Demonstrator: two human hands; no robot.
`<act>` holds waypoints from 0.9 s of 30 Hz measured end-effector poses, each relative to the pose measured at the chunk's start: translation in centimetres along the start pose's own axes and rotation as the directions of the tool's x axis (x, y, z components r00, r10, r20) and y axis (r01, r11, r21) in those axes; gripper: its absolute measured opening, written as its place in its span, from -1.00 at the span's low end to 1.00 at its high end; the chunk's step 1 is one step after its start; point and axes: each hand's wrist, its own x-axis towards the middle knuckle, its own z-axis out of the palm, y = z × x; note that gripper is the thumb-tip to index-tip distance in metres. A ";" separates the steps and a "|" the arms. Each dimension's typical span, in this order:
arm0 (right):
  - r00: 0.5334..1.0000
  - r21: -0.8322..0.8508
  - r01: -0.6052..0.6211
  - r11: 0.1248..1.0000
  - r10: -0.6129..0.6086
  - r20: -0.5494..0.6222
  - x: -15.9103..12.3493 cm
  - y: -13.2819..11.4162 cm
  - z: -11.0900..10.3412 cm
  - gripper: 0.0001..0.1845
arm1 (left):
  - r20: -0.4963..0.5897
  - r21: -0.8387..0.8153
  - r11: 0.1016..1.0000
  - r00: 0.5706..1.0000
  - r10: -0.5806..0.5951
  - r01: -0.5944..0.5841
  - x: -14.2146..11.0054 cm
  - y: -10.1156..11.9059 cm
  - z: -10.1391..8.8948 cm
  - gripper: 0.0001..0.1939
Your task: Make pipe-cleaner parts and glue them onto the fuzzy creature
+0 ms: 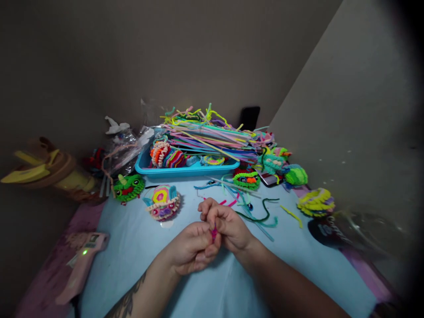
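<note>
My left hand [195,248] and my right hand [231,226] meet over the middle of the light blue tablecloth. Between their fingertips they pinch a small magenta pipe cleaner piece [214,233], mostly hidden by the fingers, so its shape does not show. Just beyond the hands lie loose pipe cleaners, among them a dark green one [265,212] and short pink bits [233,201]. To the left of the hands sits a round fuzzy pipe cleaner figure [162,203] in cream, pink and yellow.
A blue tray [185,172] heaped with pipe cleaners [205,137] stands at the back. Green figures flank it, one at left [129,189]. A pink glue gun [82,265] with a lit green light lies left. At right are a yellow fuzzy piece [316,203] and a clear cup [357,229].
</note>
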 end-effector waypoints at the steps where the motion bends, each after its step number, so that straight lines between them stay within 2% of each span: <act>1: 1.000 -0.024 0.029 0.999 -0.029 0.011 0.0 0.0 0.0 -0.60 | -0.002 0.005 1.000 1.000 -0.005 0.005 0.0 0.0 0.0 -0.63; 4: 0.998 -0.056 0.058 0.997 -0.060 -0.032 0.3 0.1 -0.4 -0.63 | -0.070 0.017 0.998 0.996 0.060 -0.059 0.1 0.1 0.1 -0.64; 7: 0.988 -0.104 0.064 0.992 -0.078 -0.136 0.7 0.3 -0.9 -0.67 | -0.200 0.074 0.982 0.963 0.183 -0.171 0.4 0.4 0.3 -0.60; 10: 0.970 -0.194 0.115 0.974 -0.152 -0.191 1.1 0.5 -1.4 -0.70 | -0.308 0.197 0.950 0.904 0.296 -0.243 0.6 0.8 0.4 -0.64; 13: 0.960 -0.235 0.160 0.959 -0.207 -0.191 1.2 0.7 -1.5 -0.75 | -0.378 0.341 0.902 0.840 0.390 -0.265 0.6 0.9 0.5 -0.65; 17: 0.966 -0.176 0.105 0.979 -0.142 -0.217 1.0 1.0 -1.1 -0.75 | -0.432 0.494 0.821 0.740 0.516 -0.284 0.6 0.9 0.4 -0.68; 20: 0.973 -0.107 0.033 0.994 -0.057 -0.224 0.9 1.2 -0.9 -0.69 | -0.446 0.619 0.735 0.647 0.619 -0.277 0.6 0.9 0.5 -0.76; 22: 0.973 -0.103 0.029 0.994 -0.052 -0.224 0.9 1.3 -1.0 -0.71 | -0.428 0.722 0.645 0.572 0.700 -0.250 0.5 0.8 0.5 -0.81; 25: 0.966 -0.157 0.058 0.986 -0.095 -0.239 0.9 1.4 -1.1 -0.77 | -0.336 0.864 0.464 0.463 0.820 -0.196 0.2 0.6 0.2 -0.89; 27: 0.958 -0.208 0.079 0.975 -0.132 -0.253 0.9 1.4 -1.1 -0.80 | -0.262 0.915 0.363 0.428 0.865 -0.174 0.1 0.4 0.0 -0.92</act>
